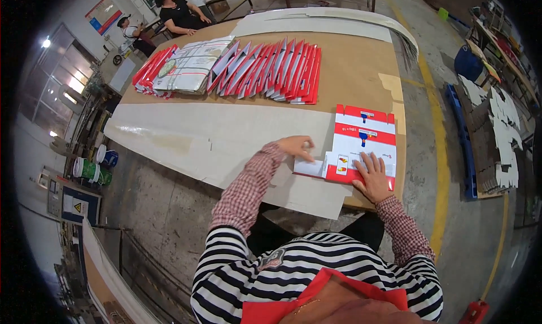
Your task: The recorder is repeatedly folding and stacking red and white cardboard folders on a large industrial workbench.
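Observation:
A flat, unfolded red and white printed carton lies at the right end of the table in front of me. My right hand rests on its near right part, palm down with the fingers spread. Just above a small white flap that sticks out on the carton's left side is my left hand. Its fingers are bent, with a gap between thumb and forefinger and nothing seen in them. Whether a fingertip touches the flap I cannot tell.
Farther back on the table stands a long row of folded red and white cartons, beside a strapped bundle. White cardboard sheets cover the table's near part. Co-workers are at the far left. Stacked cardboard stands at the right.

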`<action>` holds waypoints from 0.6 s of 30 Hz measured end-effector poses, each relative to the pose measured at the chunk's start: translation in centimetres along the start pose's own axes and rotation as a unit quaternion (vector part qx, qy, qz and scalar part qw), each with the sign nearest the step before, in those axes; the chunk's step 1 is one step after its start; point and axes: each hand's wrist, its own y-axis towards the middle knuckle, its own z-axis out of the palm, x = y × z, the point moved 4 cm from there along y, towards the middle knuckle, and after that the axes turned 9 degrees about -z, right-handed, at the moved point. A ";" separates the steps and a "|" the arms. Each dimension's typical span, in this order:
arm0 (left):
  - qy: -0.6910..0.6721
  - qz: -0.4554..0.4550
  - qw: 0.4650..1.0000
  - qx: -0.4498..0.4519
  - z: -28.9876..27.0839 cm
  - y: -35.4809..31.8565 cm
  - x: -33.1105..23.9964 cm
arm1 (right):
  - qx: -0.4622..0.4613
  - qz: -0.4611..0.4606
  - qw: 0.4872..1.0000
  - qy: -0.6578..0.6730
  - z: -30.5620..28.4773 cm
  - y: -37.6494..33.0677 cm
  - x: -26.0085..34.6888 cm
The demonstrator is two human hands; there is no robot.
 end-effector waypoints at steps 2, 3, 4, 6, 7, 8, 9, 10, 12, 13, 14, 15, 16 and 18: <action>-0.206 -0.144 0.966 0.064 1.2 -2.7 3.1 | -0.081 -0.021 0.996 0.016 -0.4 -0.7 -0.1; -0.204 -0.151 0.966 0.059 2.0 -3.8 3.4 | -0.055 -0.002 0.994 0.093 -0.2 -0.6 -0.3; -0.220 -0.163 0.962 0.006 2.6 -4.6 3.5 | -0.028 0.016 0.985 0.169 0.2 -0.3 -0.3; -0.232 -0.178 0.955 -0.043 5.1 -5.3 2.6 | -0.066 -0.006 0.982 0.176 0.2 1.3 0.0; -0.088 -0.149 0.971 -0.163 5.7 -5.2 1.3 | -0.024 -0.005 0.970 0.243 0.7 2.8 0.1; 0.059 -0.117 0.951 -0.279 6.4 -5.9 0.2 | 0.019 -0.009 0.951 0.308 1.2 4.4 0.6; 0.061 -0.124 0.950 -0.281 8.0 -6.6 0.4 | -0.019 -0.068 0.948 0.309 1.6 6.1 1.7; 0.164 -0.037 0.928 -0.333 9.4 -7.4 0.1 | -0.020 -0.079 0.947 0.312 2.2 7.7 2.9; 0.265 0.058 0.887 -0.375 9.5 -8.5 -1.2 | -0.024 -0.215 0.949 0.228 2.5 9.4 5.0; 0.288 0.072 0.896 -0.330 9.2 -9.5 -1.6 | 0.019 -0.211 0.951 0.224 2.8 9.2 4.8; 0.311 0.080 0.903 -0.287 8.6 -11.1 -1.7 | 0.017 -0.214 0.951 0.225 2.7 9.1 4.8; 0.311 0.076 0.902 -0.290 7.7 -12.4 -1.0 | 0.031 -0.208 0.951 0.228 2.7 9.0 4.7; 0.333 0.074 0.906 -0.251 7.0 -13.5 -0.2 | 0.045 -0.202 0.951 0.230 2.8 8.9 4.5; 0.353 0.069 0.908 -0.216 6.2 -15.0 1.9 | 0.054 -0.198 0.950 0.235 2.8 9.0 4.6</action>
